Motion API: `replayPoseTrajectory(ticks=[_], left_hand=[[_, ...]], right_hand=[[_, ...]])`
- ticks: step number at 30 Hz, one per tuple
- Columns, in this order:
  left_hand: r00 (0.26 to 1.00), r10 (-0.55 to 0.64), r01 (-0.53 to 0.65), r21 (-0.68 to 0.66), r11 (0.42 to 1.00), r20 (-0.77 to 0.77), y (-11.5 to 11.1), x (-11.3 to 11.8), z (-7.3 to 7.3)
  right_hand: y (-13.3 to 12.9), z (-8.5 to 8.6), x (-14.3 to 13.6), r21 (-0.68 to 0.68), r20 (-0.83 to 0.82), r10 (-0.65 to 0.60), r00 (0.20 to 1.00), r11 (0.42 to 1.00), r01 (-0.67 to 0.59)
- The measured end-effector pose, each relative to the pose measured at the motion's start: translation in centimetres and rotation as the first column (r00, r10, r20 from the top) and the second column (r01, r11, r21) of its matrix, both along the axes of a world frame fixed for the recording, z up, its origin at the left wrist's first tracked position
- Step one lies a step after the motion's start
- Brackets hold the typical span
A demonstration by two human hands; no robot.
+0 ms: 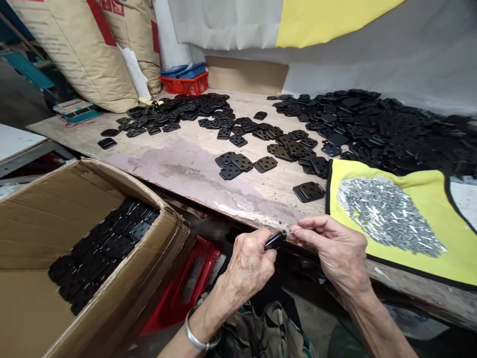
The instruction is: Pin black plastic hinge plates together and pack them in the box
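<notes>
Your left hand (248,263) grips the black plate (276,240), its long axis pointing up-right at the small pin (292,230) pinched in your right hand (333,248), just beside the plate's tip.

Worn wooden workbench (194,169), grey sheet wall (410,54), stacked sacks (85,54)

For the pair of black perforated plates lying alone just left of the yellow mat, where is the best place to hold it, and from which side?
Grip the black plate pair by its two long side edges, coming straight down from above. It lies flat on the wooden table, apart from the other plates, so its edges look free; the faces offer only small holes.
</notes>
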State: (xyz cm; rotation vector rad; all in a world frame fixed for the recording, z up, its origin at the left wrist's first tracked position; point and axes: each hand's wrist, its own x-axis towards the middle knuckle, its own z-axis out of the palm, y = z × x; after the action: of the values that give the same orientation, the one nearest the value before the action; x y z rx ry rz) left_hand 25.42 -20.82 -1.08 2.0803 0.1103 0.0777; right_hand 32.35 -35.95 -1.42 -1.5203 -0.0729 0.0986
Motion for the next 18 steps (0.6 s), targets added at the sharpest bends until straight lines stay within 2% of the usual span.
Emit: replayPoseTrajectory(ticks=[5,8,10,12,15,17,18], left_hand=[[0.999,-0.019,0.013,0.149,0.989,0.036,0.0,-0.1,-0.5],[0.998,-0.036,0.021,0.248,0.968,0.058,-0.1,-0.1,-0.7],[0.997,-0.049,0.030,0.296,0.955,0.056,-0.1,-0.1,-0.8],[0.997,-0.061,0.042,0.337,0.940,0.044,-0.1,-0.2,-0.7],[0.996,-0.083,0.071,0.416,0.907,0.012,0.0,-0.3,-0.7],[0.995,-0.096,0.083,0.466,0.881,0.003,-0.1,-0.5,-0.6],[0.995,-0.098,0.083,0.483,0.872,0.005,-0.1,-0.6,-0.6]], right_hand=[[0.4,0.2,-0.1,-0.217,0.242,0.013,0.970,0.975,0.041],[0.3,0.2,0.0,-0.371,0.420,0.112,0.900,0.927,0.058],[0.1,0.2,0.1,-0.452,0.529,0.211,0.822,0.890,0.062],[0.0,0.3,0.2,-0.541,0.616,0.349,0.706,0.839,0.058],[-0.1,0.9,0.6,-0.650,0.704,0.564,0.432,0.757,0.070],[-0.1,1.6,0.8,-0.732,0.673,0.699,0.241,0.676,0.086],[-0.1,2.1,0.9,-0.782,0.622,0.766,0.163,0.615,0.099]])
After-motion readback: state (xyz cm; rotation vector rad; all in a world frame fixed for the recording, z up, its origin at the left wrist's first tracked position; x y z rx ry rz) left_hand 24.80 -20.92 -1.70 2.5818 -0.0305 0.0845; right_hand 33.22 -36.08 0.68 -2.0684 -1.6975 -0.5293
